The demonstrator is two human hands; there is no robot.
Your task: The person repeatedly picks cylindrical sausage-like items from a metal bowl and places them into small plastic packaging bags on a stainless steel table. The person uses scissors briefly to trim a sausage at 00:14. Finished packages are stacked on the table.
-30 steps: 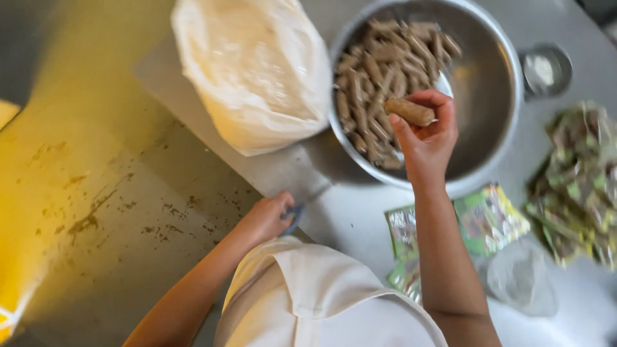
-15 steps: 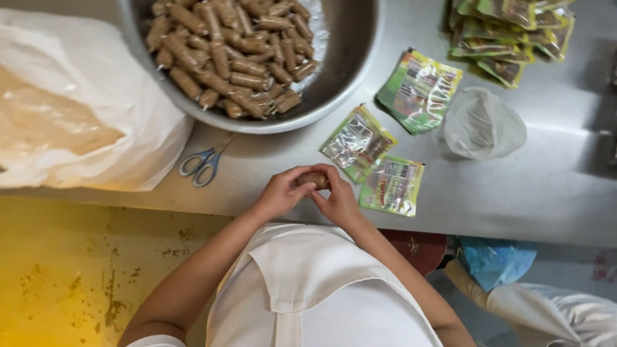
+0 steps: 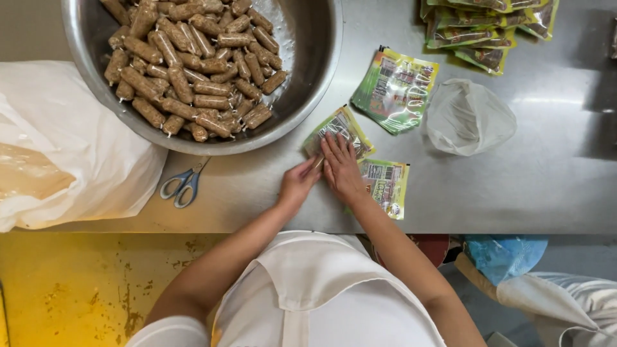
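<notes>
My right hand (image 3: 342, 168) lies flat, fingers spread, on a green and clear pouch (image 3: 342, 123) on the steel table (image 3: 527, 186). My left hand (image 3: 298, 183) pinches that pouch's near edge beside it. A second printed pouch (image 3: 387, 185) lies partly under my right wrist. Just beyond my hands stands a big metal bowl (image 3: 319, 77) with several brown sausages (image 3: 193, 71) in clear casings.
Blue-handled scissors (image 3: 184, 184) lie left of my hands. A large white bag (image 3: 71, 148) fills the table's left end. More pouches (image 3: 398, 90), a crumpled clear bag (image 3: 469, 117) and a pouch pile (image 3: 488, 29) lie to the right. A yellow floor (image 3: 77, 289) lies below.
My right hand took a sausage from the bowl, both hands met near my body, and now they rest farther out on the pouch. The view swung so the bowl sits upper left.
</notes>
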